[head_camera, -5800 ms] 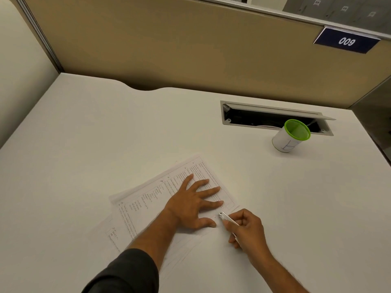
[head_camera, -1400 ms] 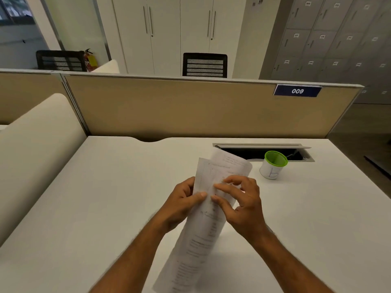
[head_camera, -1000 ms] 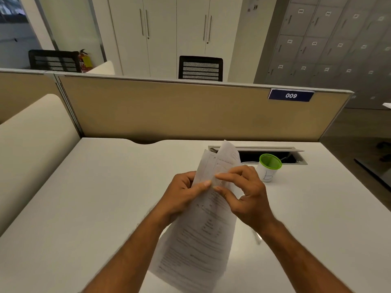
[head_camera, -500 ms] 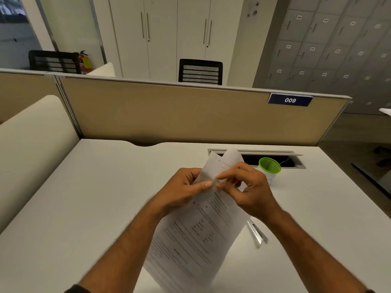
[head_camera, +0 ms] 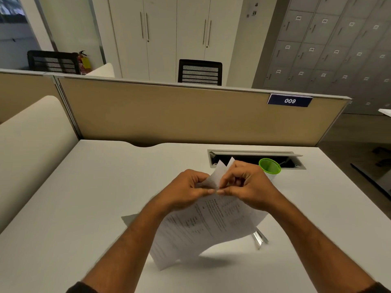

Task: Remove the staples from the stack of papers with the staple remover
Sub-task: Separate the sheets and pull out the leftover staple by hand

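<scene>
Both hands hold the stack of printed papers (head_camera: 203,225) up off the white desk (head_camera: 95,197), its lower end hanging toward me. My left hand (head_camera: 186,191) pinches the top corner of the sheets between thumb and fingers. Right beside it, my right hand (head_camera: 247,187) pinches the same corner, the fingertips of both hands almost touching. The staple itself is too small to make out. The metal staple remover (head_camera: 259,237) lies on the desk below my right wrist, partly hidden by the papers and touched by neither hand.
A white cup with a green rim (head_camera: 270,167) stands just behind my right hand, in front of an open cable tray (head_camera: 254,158) set into the desk. A tan partition (head_camera: 169,115) bounds the desk's far edge, a cream panel (head_camera: 31,149) its left.
The papers were lifted off the desk and the staple remover was put down. Over the last second the stack has tilted flatter and both hands closed in on its top corner.
</scene>
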